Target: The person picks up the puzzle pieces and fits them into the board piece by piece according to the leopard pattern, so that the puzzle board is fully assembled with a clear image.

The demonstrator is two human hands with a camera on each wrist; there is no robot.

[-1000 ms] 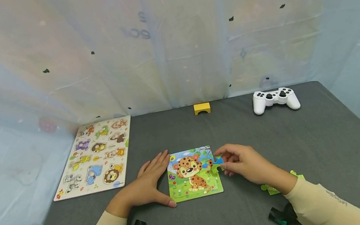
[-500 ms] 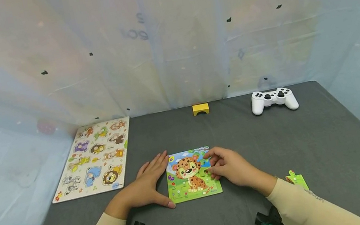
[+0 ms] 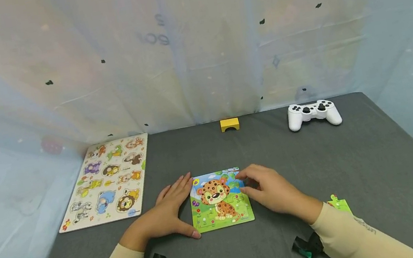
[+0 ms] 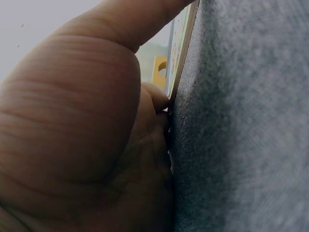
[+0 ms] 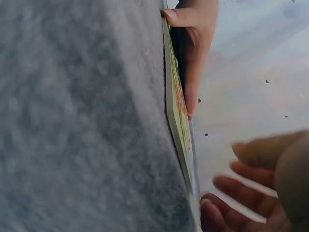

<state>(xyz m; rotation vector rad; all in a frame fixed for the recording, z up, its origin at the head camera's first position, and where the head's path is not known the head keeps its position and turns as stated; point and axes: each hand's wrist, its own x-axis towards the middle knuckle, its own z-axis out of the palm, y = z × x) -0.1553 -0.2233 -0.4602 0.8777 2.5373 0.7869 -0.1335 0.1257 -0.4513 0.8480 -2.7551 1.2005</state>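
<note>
A square jigsaw puzzle (image 3: 218, 212) with a spotted leopard cub on a green and blue ground lies flat on the grey table. Along its left edge rests my left hand (image 3: 169, 214), fingers stretched forward and thumb spread to the near left corner. At the puzzle's right edge is my right hand (image 3: 273, 188), thumb and fingers parted with nothing between them; the right wrist view shows the fingers (image 5: 246, 193) loosely bent beside the board. A loose green puzzle piece (image 3: 340, 204) lies by the right forearm, partly hidden by the sleeve.
A pale animal puzzle board (image 3: 109, 180) lies at the back left. By the table's far edge sit a yellow arch block (image 3: 229, 124) and a white game controller (image 3: 313, 114). A pale sheet (image 3: 214, 54) hangs behind the table.
The blue and green piece held by my right hand went left into the puzzle's right side, and the hand has let go and drawn slightly back. My left hand stayed put.
</note>
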